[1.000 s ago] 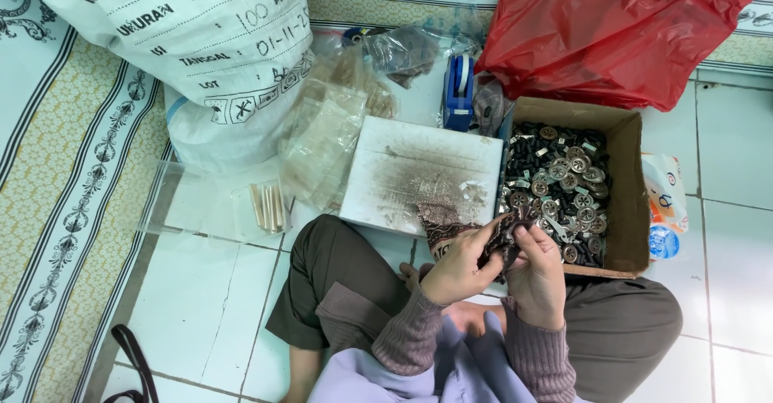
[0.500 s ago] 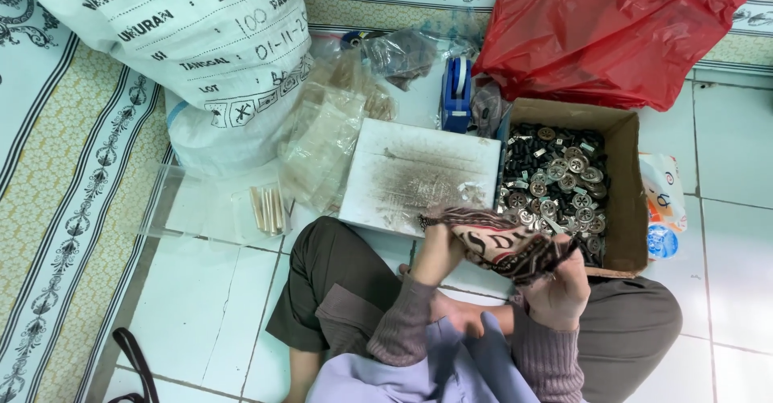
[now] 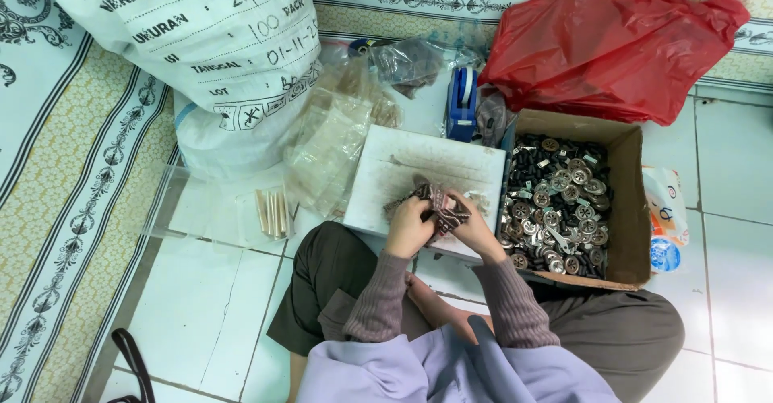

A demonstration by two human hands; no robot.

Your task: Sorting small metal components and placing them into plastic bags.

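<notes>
A patterned cloth piece (image 3: 441, 208), matt and soft-looking, is gripped between the left hand (image 3: 409, 227) and the right hand (image 3: 471, 227). Beneath them a white board (image 3: 403, 169) is seen, matt and scuffed with grey marks. To the right, a brown cardboard box (image 3: 630, 210) is filled with shiny metal and dark buttons (image 3: 560, 210). At the far right lies a glossy red plastic bag (image 3: 612, 49); at the far left, a coarse woven white sack (image 3: 209, 57). Crinkled clear plastic packets (image 3: 334, 141) are piled between sack and board. Glazed white floor tiles (image 3: 201, 306) are seen nearby.
</notes>
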